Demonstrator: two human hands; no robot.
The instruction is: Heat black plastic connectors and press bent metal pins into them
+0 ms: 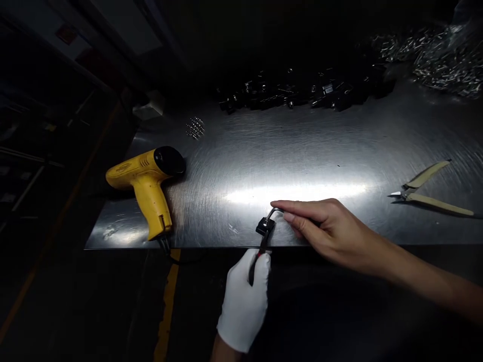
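My left hand, in a white glove, is closed around a dark narrow piece with a bit of red near the fingers. Whether this is a cable or a tool's handle I cannot tell. At its upper end sits a small black block, just above the table's front edge. My bare right hand pinches a bent metal rod, which looks like a hex key. The rod's lower end meets the top of the block; the tip itself is hidden.
A yellow heat gun lies left on the metal table. Cutting pliers rest open at right. Small metal pins stand behind the gun. Dark parts line the back, and shiny hardware is heaped at back right.
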